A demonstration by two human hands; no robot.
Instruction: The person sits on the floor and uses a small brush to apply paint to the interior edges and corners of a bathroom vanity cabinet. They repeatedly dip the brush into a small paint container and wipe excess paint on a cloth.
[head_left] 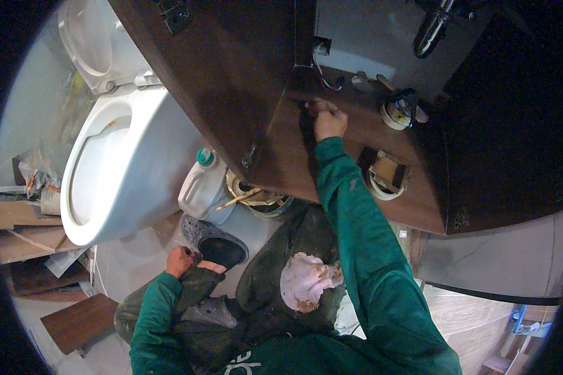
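I observe the left hand [180,261] near the shoe [222,249]. The cabinet floor [294,153], long axis running rightward, lies beneath the right hand [329,120], the nearer one. Both hands' fingers curl; I cannot tell whether either grips anything.

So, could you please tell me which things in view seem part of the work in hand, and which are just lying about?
Likely in use:
cabinet floor, where the right hand is
perhaps the nearby wires

Seemingly lying about:
green-capped jug
yellowish stick
loose brown board
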